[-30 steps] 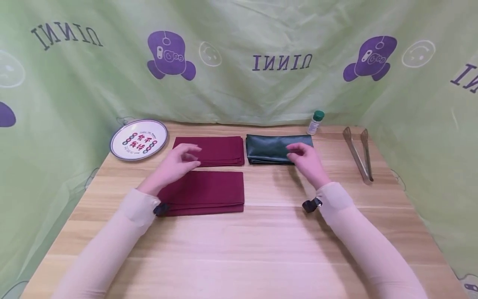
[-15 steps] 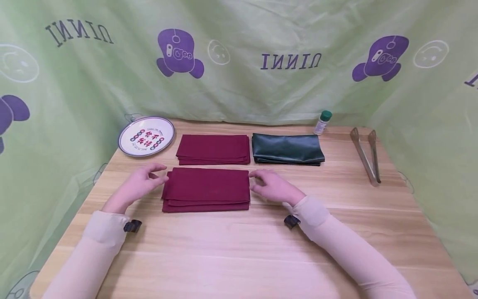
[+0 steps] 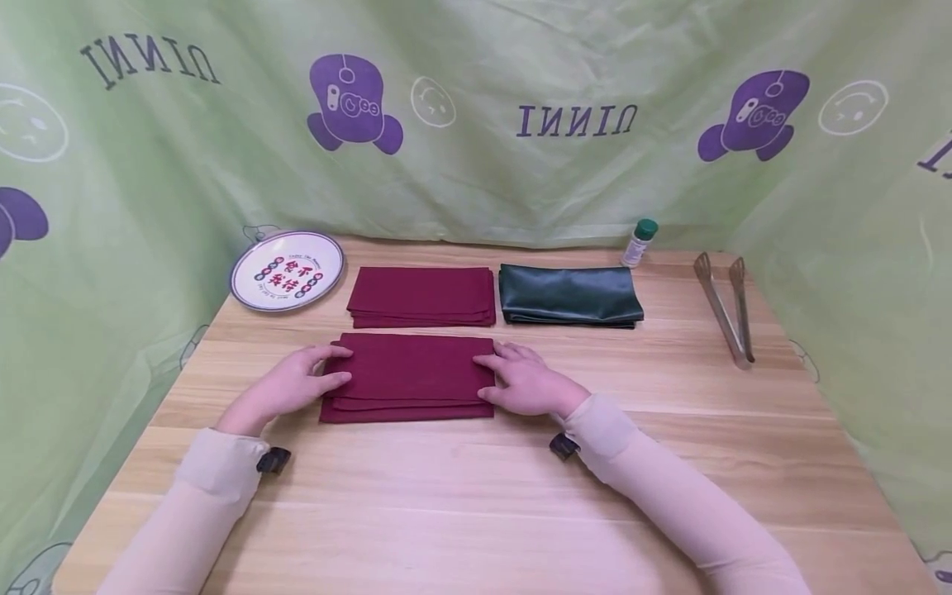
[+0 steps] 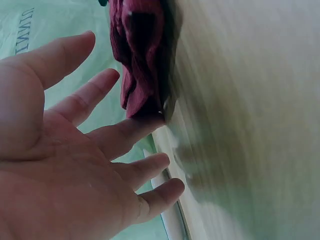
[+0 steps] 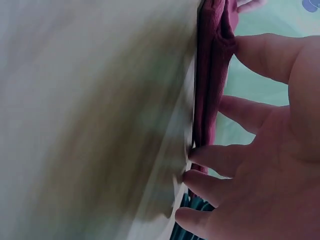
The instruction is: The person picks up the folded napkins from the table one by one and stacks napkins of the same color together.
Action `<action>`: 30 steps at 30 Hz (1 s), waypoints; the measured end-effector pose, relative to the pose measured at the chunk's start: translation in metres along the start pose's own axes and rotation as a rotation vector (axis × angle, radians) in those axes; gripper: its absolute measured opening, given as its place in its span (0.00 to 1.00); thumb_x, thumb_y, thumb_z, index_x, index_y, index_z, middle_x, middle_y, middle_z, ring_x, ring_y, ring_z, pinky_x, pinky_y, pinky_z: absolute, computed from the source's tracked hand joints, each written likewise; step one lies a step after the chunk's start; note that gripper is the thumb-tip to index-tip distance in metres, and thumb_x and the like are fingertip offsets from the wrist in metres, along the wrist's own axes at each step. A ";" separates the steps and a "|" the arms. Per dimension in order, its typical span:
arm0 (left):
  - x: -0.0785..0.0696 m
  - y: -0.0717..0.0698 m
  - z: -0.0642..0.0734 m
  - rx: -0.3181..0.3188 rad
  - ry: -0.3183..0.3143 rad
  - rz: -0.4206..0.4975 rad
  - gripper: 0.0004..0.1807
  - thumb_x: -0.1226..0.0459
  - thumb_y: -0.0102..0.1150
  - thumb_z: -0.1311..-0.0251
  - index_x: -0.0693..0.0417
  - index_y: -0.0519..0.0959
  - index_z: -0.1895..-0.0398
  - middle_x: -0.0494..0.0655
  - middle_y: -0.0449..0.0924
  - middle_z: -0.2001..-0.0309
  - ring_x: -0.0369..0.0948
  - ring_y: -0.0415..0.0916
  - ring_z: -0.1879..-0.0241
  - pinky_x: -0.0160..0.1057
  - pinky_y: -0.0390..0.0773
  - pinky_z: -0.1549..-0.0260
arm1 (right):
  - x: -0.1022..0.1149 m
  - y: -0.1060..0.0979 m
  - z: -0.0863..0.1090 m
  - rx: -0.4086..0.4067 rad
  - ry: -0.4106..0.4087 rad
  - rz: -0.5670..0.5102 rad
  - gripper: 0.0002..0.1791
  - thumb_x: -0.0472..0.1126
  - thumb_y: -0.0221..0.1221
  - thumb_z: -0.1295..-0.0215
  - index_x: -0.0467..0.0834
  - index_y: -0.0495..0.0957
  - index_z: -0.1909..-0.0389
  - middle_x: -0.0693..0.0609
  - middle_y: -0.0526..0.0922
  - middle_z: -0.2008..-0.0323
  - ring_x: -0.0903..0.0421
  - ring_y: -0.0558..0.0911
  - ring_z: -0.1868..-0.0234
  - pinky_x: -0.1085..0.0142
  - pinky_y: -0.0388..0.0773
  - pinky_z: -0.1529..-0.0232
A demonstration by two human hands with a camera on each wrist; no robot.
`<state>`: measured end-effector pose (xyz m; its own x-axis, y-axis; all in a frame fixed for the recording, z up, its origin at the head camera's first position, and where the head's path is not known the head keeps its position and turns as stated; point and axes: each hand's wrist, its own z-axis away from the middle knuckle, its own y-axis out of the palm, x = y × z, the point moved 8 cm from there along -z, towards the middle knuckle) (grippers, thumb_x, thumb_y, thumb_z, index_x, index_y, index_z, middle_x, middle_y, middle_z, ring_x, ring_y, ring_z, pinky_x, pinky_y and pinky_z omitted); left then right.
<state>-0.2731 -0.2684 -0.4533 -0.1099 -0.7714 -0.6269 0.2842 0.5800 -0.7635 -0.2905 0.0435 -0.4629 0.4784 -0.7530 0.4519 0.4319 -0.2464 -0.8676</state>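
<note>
A folded maroon cloth [image 3: 416, 368] lies in the middle of the wooden table, its lower layers showing along the front and left edges. My left hand [image 3: 293, 380] is at its left end, thumb and fingertips over the edge. In the left wrist view the fingers of the left hand [image 4: 95, 150] are spread beside the cloth's layered side [image 4: 137, 55]. Over the right end lies my right hand [image 3: 531, 384]. The right wrist view shows that hand's thumb [image 5: 262, 55] against the folded edge [image 5: 207, 75], its other fingers extended along the side.
Behind lie a second folded maroon cloth [image 3: 424, 293] and a folded dark green, shiny cloth [image 3: 568, 293]. A printed plate [image 3: 327, 256] is at the back left. A small green-capped bottle [image 3: 638, 244] and metal tongs [image 3: 721, 318] are at the right. A green curtain [image 3: 476, 182] encloses the table.
Both hands came back from over the rear cloths to either side of the front maroon cloth. Since half a second ago they have moved inward onto its ends.
</note>
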 end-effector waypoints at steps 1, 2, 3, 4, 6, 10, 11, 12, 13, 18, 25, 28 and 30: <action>0.000 0.001 0.000 0.004 -0.005 0.009 0.26 0.54 0.60 0.34 0.57 0.73 0.37 0.68 0.67 0.35 0.64 0.60 0.34 0.65 0.57 0.37 | 0.001 0.000 0.000 -0.002 -0.001 -0.012 0.34 0.55 0.57 0.33 0.48 0.65 0.29 0.36 0.55 0.27 0.39 0.51 0.26 0.47 0.43 0.28; 0.000 0.002 0.001 0.007 -0.011 0.023 0.26 0.53 0.60 0.34 0.56 0.73 0.37 0.68 0.66 0.35 0.64 0.59 0.34 0.64 0.57 0.37 | 0.001 0.001 0.000 -0.005 -0.001 -0.024 0.34 0.55 0.57 0.33 0.47 0.66 0.29 0.36 0.55 0.27 0.39 0.51 0.26 0.47 0.44 0.28; 0.001 0.002 0.001 0.008 -0.015 0.038 0.27 0.53 0.60 0.34 0.56 0.73 0.37 0.68 0.66 0.34 0.63 0.58 0.33 0.64 0.56 0.37 | 0.002 0.001 0.000 -0.011 -0.003 -0.036 0.34 0.55 0.57 0.33 0.47 0.66 0.29 0.36 0.56 0.27 0.39 0.52 0.26 0.48 0.45 0.28; 0.002 0.003 0.002 0.009 -0.021 0.058 0.26 0.53 0.60 0.34 0.56 0.73 0.36 0.67 0.65 0.34 0.63 0.58 0.33 0.64 0.56 0.36 | 0.002 0.000 0.000 -0.020 -0.006 -0.055 0.33 0.54 0.58 0.33 0.47 0.66 0.30 0.36 0.57 0.27 0.40 0.53 0.26 0.49 0.46 0.28; 0.003 0.003 0.003 0.004 -0.029 0.100 0.25 0.54 0.60 0.33 0.54 0.73 0.37 0.65 0.65 0.33 0.61 0.58 0.33 0.62 0.56 0.36 | 0.003 -0.002 -0.001 -0.054 -0.013 -0.130 0.32 0.51 0.59 0.33 0.45 0.68 0.31 0.38 0.62 0.29 0.42 0.58 0.28 0.51 0.51 0.29; 0.002 0.001 0.005 -0.043 -0.004 0.184 0.21 0.58 0.59 0.32 0.54 0.76 0.39 0.62 0.69 0.36 0.57 0.62 0.35 0.59 0.59 0.36 | -0.001 -0.012 0.000 -0.179 0.008 -0.390 0.27 0.43 0.61 0.34 0.45 0.71 0.35 0.45 0.70 0.34 0.46 0.67 0.32 0.53 0.61 0.32; 0.001 -0.001 0.005 -0.062 0.011 0.202 0.20 0.59 0.59 0.32 0.55 0.76 0.39 0.61 0.70 0.36 0.56 0.63 0.35 0.58 0.60 0.36 | -0.003 -0.014 0.000 -0.209 0.015 -0.464 0.26 0.41 0.62 0.34 0.45 0.72 0.35 0.46 0.72 0.35 0.47 0.69 0.34 0.54 0.63 0.33; 0.000 -0.002 0.005 -0.078 0.027 0.221 0.20 0.60 0.59 0.32 0.56 0.77 0.40 0.61 0.71 0.37 0.55 0.65 0.37 0.56 0.62 0.37 | -0.005 -0.015 0.001 -0.234 0.025 -0.532 0.26 0.40 0.62 0.35 0.46 0.72 0.36 0.47 0.73 0.36 0.48 0.71 0.35 0.55 0.65 0.34; -0.001 -0.003 0.005 -0.097 0.040 0.232 0.19 0.60 0.59 0.32 0.56 0.78 0.41 0.59 0.72 0.38 0.54 0.66 0.37 0.53 0.64 0.38 | -0.007 -0.016 0.001 -0.254 0.030 -0.592 0.26 0.38 0.62 0.35 0.46 0.73 0.36 0.47 0.72 0.35 0.48 0.71 0.34 0.55 0.66 0.35; -0.004 -0.005 0.006 -0.143 0.078 0.281 0.18 0.60 0.60 0.33 0.57 0.78 0.43 0.54 0.75 0.40 0.46 0.72 0.47 0.31 0.72 0.52 | -0.013 -0.014 -0.002 -0.282 0.025 -0.789 0.27 0.34 0.62 0.36 0.44 0.72 0.36 0.45 0.68 0.33 0.47 0.74 0.37 0.56 0.74 0.42; -0.004 -0.005 0.005 -0.145 0.052 0.321 0.19 0.62 0.59 0.32 0.57 0.75 0.40 0.55 0.72 0.40 0.47 0.73 0.49 0.29 0.75 0.58 | -0.017 -0.010 -0.010 -0.323 0.058 -0.882 0.24 0.27 0.61 0.39 0.41 0.74 0.41 0.44 0.70 0.38 0.47 0.80 0.46 0.59 0.81 0.54; -0.004 -0.006 0.004 -0.148 0.045 0.305 0.19 0.65 0.57 0.32 0.56 0.74 0.39 0.56 0.71 0.40 0.50 0.72 0.49 0.30 0.74 0.57 | -0.018 -0.008 -0.013 -0.336 0.090 -0.877 0.24 0.25 0.60 0.42 0.40 0.75 0.43 0.44 0.72 0.42 0.48 0.82 0.49 0.61 0.82 0.56; -0.006 -0.007 0.003 -0.152 0.048 0.299 0.19 0.67 0.57 0.32 0.56 0.74 0.39 0.56 0.71 0.39 0.51 0.71 0.48 0.30 0.73 0.56 | -0.019 -0.008 -0.014 -0.344 0.110 -0.875 0.23 0.24 0.61 0.43 0.39 0.75 0.45 0.45 0.74 0.43 0.48 0.82 0.51 0.62 0.82 0.57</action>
<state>-0.2715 -0.2685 -0.4440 -0.0890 -0.5502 -0.8303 0.1655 0.8139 -0.5570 -0.3138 0.0511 -0.4677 0.0093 -0.2643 0.9644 0.3457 -0.9041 -0.2511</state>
